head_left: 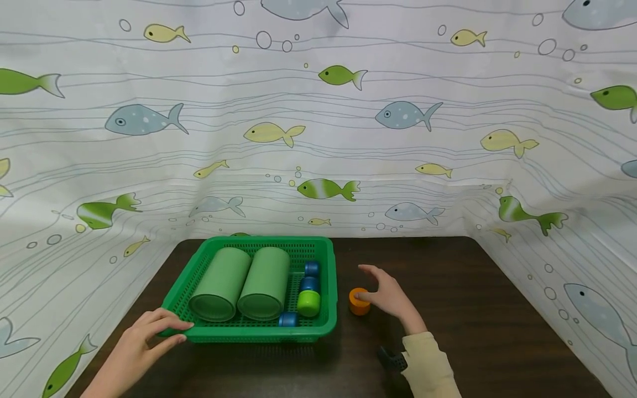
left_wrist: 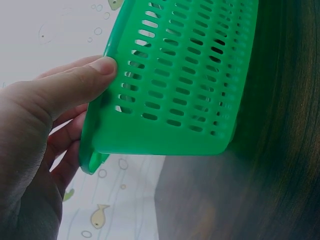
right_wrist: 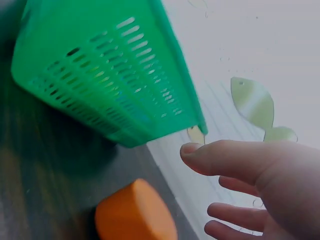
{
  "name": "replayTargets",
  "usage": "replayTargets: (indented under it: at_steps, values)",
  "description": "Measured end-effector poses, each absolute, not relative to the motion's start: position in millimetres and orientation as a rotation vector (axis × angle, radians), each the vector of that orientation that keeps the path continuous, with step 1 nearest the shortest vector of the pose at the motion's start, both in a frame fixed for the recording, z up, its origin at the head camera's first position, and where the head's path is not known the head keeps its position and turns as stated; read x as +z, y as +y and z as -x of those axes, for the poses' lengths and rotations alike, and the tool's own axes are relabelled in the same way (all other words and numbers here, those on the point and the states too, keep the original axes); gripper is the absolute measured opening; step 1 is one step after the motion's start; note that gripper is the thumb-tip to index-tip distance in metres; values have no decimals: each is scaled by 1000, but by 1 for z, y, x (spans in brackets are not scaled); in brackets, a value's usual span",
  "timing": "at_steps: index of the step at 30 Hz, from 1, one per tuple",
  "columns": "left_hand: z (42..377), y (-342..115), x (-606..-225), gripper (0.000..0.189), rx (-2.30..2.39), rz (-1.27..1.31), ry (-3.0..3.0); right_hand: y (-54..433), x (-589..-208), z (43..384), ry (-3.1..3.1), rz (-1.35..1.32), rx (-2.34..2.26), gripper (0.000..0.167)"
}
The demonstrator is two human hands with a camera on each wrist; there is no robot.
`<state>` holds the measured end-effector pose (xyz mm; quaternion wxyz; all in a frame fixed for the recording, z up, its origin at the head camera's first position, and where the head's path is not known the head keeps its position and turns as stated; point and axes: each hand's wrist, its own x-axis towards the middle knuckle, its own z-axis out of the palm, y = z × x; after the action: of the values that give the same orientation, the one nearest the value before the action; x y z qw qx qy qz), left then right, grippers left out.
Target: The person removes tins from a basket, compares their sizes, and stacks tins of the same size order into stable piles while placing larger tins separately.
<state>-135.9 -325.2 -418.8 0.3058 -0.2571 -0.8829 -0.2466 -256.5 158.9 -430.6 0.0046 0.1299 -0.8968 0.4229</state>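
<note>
- Background: white sheet (head_left: 348, 157) printed with green, blue and yellow fish, bubbles and wavy lines; it covers the back and both sides.
- Surface: dark wood-grain table (head_left: 487, 309).
- Green basket (head_left: 249, 332): slotted plastic, on the left half of the table.
- In basket, left and middle: two large pale-green cylinders, left one (head_left: 221, 282) and right one (head_left: 265, 282). Both lie on their sides next to each other, round ends facing the wearer.
- In basket, right side: blue piece at the back (head_left: 311, 268), second blue piece (head_left: 309, 284) in front of it, then a lime-green piece (head_left: 308, 304). Can't tell whether they touch.
- One more blue piece (head_left: 288, 319) sits by the front wall, partly hidden by the rim.
- Orange cylinder (head_left: 359, 302): short, upright on the table, right of the basket and apart from it.
- Left hand (head_left: 144, 336): pinches the basket rim at the front left corner, thumb on the outer face, fingers on the other side.
- Right hand (head_left: 390, 294): over the orange cylinder, wide grip, thumb and fingers well spread, holding nothing. Right wrist view shows a gap between thumb and cylinder.
- Right arm: cream sleeve (head_left: 429, 362); small black object (head_left: 391, 359) beside the cuff, too dark to identify.
</note>
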Motion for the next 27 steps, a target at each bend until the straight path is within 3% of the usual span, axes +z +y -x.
replayTargets:
  at_steps: [16, 27]
  values:
    - [135, -325, -419, 52, -662, 661, -2345, 125, -383, 286, -2810, -591, 1210, 65]
    - [134, -325, -419, 48, -709, 671, -2345, 95, -370, 300, -2812, -750, 1207, 63]
